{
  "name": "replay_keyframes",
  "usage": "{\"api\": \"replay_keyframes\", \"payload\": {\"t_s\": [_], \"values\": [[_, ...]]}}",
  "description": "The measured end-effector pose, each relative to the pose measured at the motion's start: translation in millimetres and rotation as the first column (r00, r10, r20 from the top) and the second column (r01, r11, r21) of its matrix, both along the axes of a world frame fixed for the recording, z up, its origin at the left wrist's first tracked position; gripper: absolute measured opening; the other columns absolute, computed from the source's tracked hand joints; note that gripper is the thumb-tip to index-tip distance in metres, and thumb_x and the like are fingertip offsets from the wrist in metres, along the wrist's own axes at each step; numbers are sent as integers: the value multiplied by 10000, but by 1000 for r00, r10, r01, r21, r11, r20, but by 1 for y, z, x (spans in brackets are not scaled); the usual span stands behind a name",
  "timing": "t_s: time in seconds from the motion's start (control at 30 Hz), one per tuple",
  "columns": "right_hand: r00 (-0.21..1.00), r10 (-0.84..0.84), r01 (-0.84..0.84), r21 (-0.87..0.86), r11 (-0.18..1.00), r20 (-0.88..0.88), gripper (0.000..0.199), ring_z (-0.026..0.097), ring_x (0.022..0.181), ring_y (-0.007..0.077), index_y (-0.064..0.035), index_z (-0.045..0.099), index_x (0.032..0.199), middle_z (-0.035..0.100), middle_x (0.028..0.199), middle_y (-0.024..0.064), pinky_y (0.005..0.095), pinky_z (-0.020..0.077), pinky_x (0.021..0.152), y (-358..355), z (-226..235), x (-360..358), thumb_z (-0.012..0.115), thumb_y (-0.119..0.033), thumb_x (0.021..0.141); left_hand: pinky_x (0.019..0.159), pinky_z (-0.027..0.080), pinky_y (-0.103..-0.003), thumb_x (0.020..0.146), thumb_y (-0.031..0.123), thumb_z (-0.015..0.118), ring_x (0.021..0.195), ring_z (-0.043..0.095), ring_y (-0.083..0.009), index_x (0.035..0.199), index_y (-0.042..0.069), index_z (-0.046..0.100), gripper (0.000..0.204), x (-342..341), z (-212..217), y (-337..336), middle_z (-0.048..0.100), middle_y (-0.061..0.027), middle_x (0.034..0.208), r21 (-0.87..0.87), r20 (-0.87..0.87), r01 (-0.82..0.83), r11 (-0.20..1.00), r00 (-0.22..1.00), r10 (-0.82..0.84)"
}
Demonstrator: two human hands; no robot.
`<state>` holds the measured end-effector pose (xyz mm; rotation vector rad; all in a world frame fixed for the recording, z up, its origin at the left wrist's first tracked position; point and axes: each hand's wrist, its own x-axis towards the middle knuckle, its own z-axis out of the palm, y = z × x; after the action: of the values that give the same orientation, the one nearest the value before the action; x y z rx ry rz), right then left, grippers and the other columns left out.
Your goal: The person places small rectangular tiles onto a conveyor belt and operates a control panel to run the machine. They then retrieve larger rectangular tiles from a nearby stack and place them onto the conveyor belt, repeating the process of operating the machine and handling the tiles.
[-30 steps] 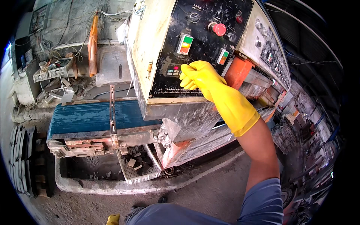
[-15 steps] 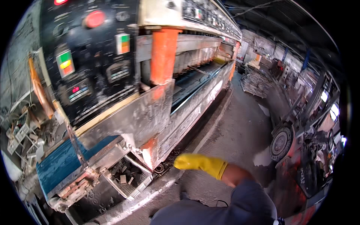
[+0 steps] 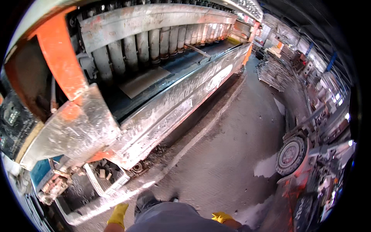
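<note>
Both my hands wear yellow rubber gloves and hang low at the bottom of the view, beside my legs. My left hand shows only as glove fingers pointing down, holding nothing that I can see. My right hand is a small yellow patch at my right hip, mostly cut off by the frame edge. A long grey and orange stone-working machine runs from the left foreground away to the upper right. A flat tan slab lies on its dark belt under a row of grey cylinders.
A wet concrete floor stretches along the machine's right side. A wire basket of rubble sits under the machine's near end. A wheeled vehicle with a large tyre stands at the right. Stacked slabs sit farther back.
My right hand has come off the control panel and dropped to my side. My view has swung right, from the panel to along the machine.
</note>
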<state>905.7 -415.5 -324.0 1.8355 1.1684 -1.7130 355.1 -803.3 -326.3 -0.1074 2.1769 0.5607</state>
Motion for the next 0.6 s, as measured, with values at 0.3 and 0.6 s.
{"api": "replay_keyframes", "payload": {"t_s": [0.3, 0.6], "values": [[896, -355, 418, 242, 875, -267, 558, 703, 1148, 404, 40, 576, 1344, 697, 1262, 288, 485, 589, 982, 228, 13, -58, 673, -403, 1020, 1010, 513, -472, 923, 586, 655, 1200, 666, -406, 1224, 63, 758, 612, -29, -4, 239, 718, -230, 1258, -41, 61, 634, 772, 773, -631], [990, 26, -85, 430, 899, 141, 382, 720, 928, 327, -44, 660, 1206, 735, 1032, 134, 492, 570, 751, 404, 12, 34, 728, -308, 938, 895, 548, -482, 902, 488, 702, 1043, 702, -417, 1020, 37, 798, 475, -115, -37, 720, 750, -262, 1019, 30, 25, 690, 723, 723, -691]]}}
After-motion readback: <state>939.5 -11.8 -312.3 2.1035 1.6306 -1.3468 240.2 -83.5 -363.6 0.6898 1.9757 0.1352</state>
